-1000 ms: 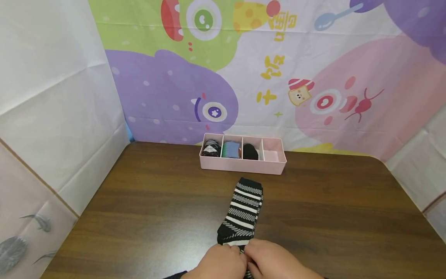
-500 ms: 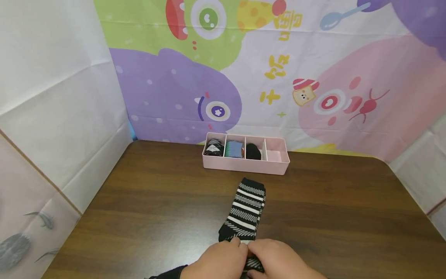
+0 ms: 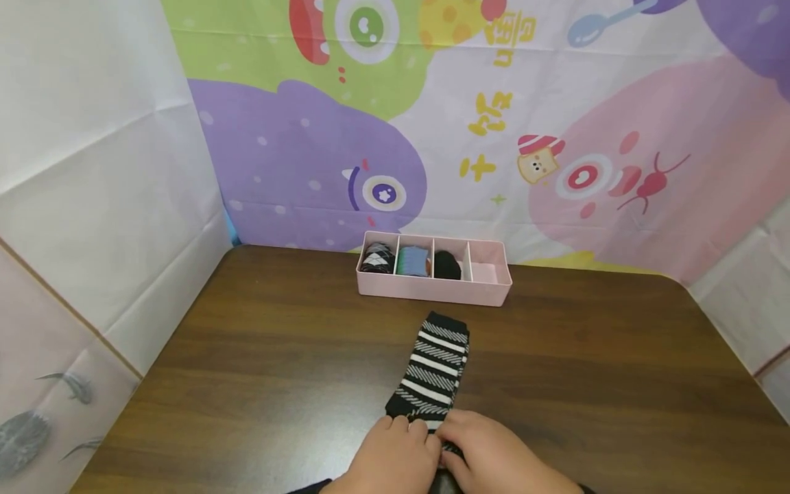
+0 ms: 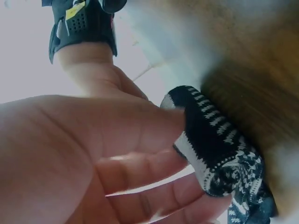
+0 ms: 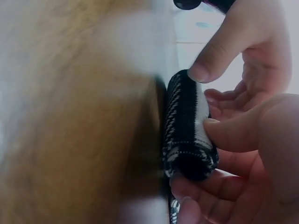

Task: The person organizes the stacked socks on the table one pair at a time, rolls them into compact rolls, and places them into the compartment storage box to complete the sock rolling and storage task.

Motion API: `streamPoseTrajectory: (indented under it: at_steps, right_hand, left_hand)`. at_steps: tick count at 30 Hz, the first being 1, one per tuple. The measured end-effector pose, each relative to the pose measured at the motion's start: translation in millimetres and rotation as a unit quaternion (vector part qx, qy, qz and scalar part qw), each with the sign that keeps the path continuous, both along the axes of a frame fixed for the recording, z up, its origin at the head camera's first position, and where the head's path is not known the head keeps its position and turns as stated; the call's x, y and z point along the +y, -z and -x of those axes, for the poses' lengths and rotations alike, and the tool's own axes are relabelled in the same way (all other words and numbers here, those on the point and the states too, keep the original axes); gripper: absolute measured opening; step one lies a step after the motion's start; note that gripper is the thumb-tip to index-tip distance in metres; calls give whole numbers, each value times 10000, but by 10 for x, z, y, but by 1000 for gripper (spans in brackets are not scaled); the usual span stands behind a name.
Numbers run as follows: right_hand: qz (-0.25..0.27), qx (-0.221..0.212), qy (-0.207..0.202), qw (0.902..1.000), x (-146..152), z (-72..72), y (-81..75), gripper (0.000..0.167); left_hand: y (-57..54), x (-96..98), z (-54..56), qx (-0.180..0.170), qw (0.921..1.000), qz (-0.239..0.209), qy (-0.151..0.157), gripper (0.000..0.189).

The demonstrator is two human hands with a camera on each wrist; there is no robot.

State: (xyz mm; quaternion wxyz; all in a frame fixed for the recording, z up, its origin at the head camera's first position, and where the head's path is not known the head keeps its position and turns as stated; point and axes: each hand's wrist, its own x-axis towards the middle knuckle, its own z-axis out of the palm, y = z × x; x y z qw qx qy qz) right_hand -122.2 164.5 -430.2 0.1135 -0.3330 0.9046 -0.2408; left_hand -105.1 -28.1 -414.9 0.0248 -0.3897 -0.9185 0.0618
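Observation:
A black-and-white striped pair of socks (image 3: 435,363) lies lengthwise on the table, its cuff end pointing away from me. The near end is turned into a roll, which shows as a thick cylinder (image 5: 184,121) in the right wrist view. My left hand (image 3: 395,453) holds the left side of this roll, thumb (image 4: 159,128) against it and fingers around the far side. My right hand (image 3: 490,446) pinches the right side with thumb and fingers. In the head view the hands nearly meet and hide most of the roll.
A pink box (image 3: 432,288) with several compartments stands at the table's back edge. It holds an argyle sock roll (image 3: 378,259), a blue one (image 3: 412,261) and a black one (image 3: 447,265); the rightmost compartment is bare. A cartoon-print cloth (image 3: 308,158) hangs behind.
Both hands have moved slightly forward along the socks. The loose near end that showed between them has been rolled up, and the flat part is a little shorter.

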Motion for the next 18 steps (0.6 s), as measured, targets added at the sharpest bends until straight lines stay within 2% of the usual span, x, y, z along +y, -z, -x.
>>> streamPoseTrajectory:
  at_steps: [4,11,13,18]
  right_hand:
    - [105,-205,105,9997,5,16,23,16]
    - [410,-515,348,9972,-6,22,29,8]
    - [456,-384,382,9975,-12,16,32,9]
    - [273,393,414,9980,-15,-26,-11,12]
  left_hand:
    - [-6,-2,3,-103,9990,-436,-54,21]
    - [-16,-3,81,-379,9981,-494,-11,13]
    - [-18,-8,117,-517,9973,-517,-5,12]
    - [-12,-44,215,-1152,9912,-657,-43,13]
